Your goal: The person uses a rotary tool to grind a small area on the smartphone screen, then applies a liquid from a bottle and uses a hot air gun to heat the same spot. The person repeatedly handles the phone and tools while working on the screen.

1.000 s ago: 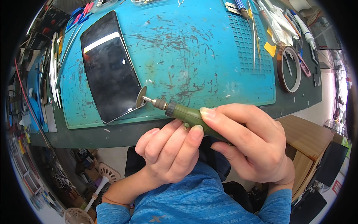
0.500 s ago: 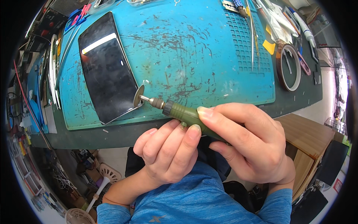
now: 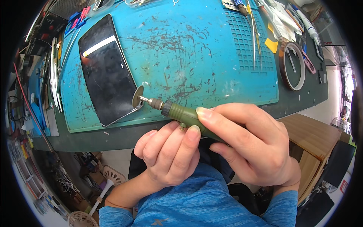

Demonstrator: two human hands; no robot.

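Observation:
Between both hands I hold a green rotary tool (image 3: 182, 114) with a dark collar and a metal chuck, pointing to the upper left. A thin round cutting disc (image 3: 137, 97) is fitted at its tip, over the near right corner of a black smartphone (image 3: 107, 72). Whether disc and phone touch, I cannot tell. My right hand (image 3: 253, 142) closes round the tool's rear body. The fingers of my left hand (image 3: 168, 153) are curled beneath it, thumb and forefinger by a small brass-coloured knob (image 3: 183, 125) on its side. The phone lies flat, glossy face up.
Under the phone spreads a worn blue work mat (image 3: 211, 72) on a dark green table. Right of it lie a roll of tape (image 3: 293, 67), tweezers, a yellow paper scrap (image 3: 271, 45) and a white pen-like tool (image 3: 308, 26). Pink-and-blue tools (image 3: 78, 19) sit at the far left.
The tool and my hands have shifted very slightly to the left. My grip looks the same, and the phone stays in place on the mat.

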